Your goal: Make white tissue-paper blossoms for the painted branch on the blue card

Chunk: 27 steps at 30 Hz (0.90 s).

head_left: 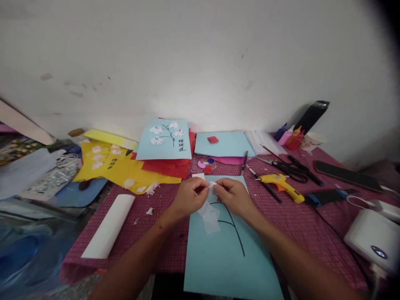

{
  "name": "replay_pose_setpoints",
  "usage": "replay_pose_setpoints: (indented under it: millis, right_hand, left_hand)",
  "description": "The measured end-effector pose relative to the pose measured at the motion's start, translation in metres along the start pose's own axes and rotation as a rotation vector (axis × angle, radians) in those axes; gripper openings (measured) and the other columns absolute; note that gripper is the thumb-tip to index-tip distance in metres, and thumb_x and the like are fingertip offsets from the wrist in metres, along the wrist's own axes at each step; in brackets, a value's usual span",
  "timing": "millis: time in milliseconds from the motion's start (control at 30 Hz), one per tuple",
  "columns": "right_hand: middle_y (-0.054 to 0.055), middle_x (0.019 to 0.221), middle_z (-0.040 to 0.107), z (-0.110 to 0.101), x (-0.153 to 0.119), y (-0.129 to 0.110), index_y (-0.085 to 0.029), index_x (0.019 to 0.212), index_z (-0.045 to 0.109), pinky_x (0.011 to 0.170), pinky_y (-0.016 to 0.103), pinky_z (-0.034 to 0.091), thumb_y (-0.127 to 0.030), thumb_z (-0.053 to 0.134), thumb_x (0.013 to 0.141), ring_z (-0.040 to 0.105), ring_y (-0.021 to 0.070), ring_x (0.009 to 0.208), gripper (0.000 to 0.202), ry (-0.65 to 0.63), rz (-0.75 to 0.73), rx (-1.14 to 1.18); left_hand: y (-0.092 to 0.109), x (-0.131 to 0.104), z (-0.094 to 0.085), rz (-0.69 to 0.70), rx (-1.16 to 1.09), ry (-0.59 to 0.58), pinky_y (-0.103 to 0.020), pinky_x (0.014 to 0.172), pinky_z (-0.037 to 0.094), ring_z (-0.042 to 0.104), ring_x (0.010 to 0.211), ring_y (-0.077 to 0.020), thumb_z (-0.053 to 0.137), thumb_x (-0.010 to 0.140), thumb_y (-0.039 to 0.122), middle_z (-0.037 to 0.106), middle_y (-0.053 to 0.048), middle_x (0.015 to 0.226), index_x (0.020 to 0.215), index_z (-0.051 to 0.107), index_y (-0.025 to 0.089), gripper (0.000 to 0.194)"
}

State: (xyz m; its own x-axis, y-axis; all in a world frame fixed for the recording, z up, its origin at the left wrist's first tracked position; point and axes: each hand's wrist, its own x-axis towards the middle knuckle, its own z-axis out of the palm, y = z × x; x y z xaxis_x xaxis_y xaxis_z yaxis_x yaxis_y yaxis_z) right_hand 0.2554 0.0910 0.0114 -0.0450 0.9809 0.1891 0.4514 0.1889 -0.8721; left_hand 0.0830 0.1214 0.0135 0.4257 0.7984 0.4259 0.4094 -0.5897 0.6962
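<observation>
My left hand point(191, 196) and my right hand point(235, 196) meet over the upper part of a light blue sheet point(212, 266). Between their closed fingertips they pinch a small piece of white tissue point(211, 188). More thin white tissue pieces point(211, 221) lie on the sheet just below my hands. A black branch line point(239, 237) is drawn on the sheet, its top partly hidden by my right hand.
Left are a rolled white paper point(109, 227) and yellow sheets point(123, 168). Behind stands a finished blue card point(164, 146). Right are scissors point(289, 168), a yellow glue gun point(283, 185), paint bottles point(286, 135), a black phone point(346, 176) and a white device point(373, 237).
</observation>
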Motion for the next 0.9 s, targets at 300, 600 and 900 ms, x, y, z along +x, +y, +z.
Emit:
replay_pose_setpoints:
  millis: [300,600,900]
  right_hand:
    - [-0.003,0.058,0.055,0.0,0.0,-0.004,-0.018,0.067,0.057,0.053,0.023,0.035,-0.03,0.049,0.087,0.049,0.0122,0.055,0.025,0.043,-0.009,-0.03]
    - [-0.003,0.057,0.052,0.0,-0.003,-0.004,-0.019,0.065,0.054,0.05,0.023,0.032,-0.034,0.048,0.09,0.046,0.0124,0.054,0.029,0.067,-0.077,-0.139]
    - [-0.002,0.052,0.054,-0.002,-0.001,-0.007,-0.018,0.066,0.057,0.048,0.023,0.035,-0.036,0.051,0.087,0.048,0.0124,0.049,0.029,0.124,0.013,0.062]
  left_hand:
    - [-0.004,0.001,-0.002,-0.187,-0.158,0.011,-0.021,0.057,0.037,0.048,0.06,-0.0099,0.054,0.076,0.018,0.055,0.002,0.064,0.071,0.058,0.016,0.007]
    - [-0.014,0.002,0.001,-0.361,-0.511,-0.011,-0.021,0.054,0.04,0.054,0.055,-0.0109,0.055,0.076,0.021,0.055,0.003,0.059,0.071,0.056,0.016,0.007]
    - [-0.016,0.002,0.003,-0.41,-0.651,0.003,-0.021,0.053,0.042,0.055,0.052,-0.0102,0.057,0.076,0.022,0.056,0.003,0.057,0.07,0.054,0.016,0.009]
